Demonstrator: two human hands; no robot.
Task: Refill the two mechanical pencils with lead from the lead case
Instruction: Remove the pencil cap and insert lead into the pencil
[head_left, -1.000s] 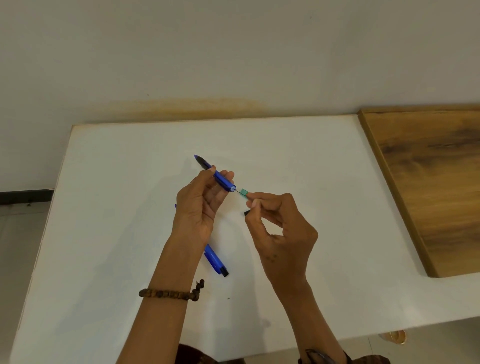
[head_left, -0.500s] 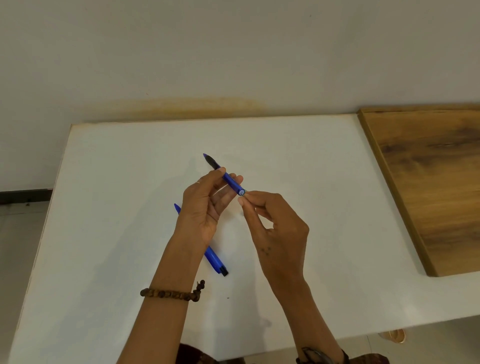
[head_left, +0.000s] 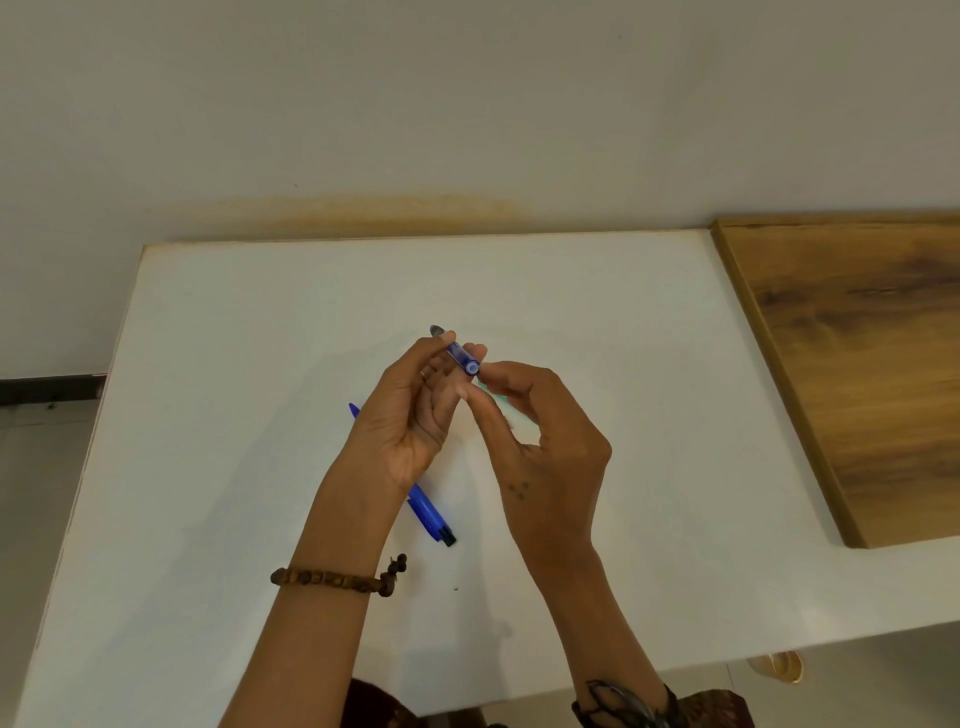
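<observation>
Both hands worked above the table: left gripped one pencil, right pinched a greenish piece at its open end.

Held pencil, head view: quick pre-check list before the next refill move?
1. Held pencil secure: ok, the left hand grips its barrel above the table.
2. Open rear end reachable: ok, it faces the right hand, whose fingertips sit right beside it.
3. Right hand holding something: ok, a small green piece shows between its fingers; what it is, cannot tell.
4. Lead visible: cannot tell, too fine to see.
5. Second pencil within reach: ok, lying on the table, partly hidden under the left hand.
6. Lead case located: cannot tell.
</observation>
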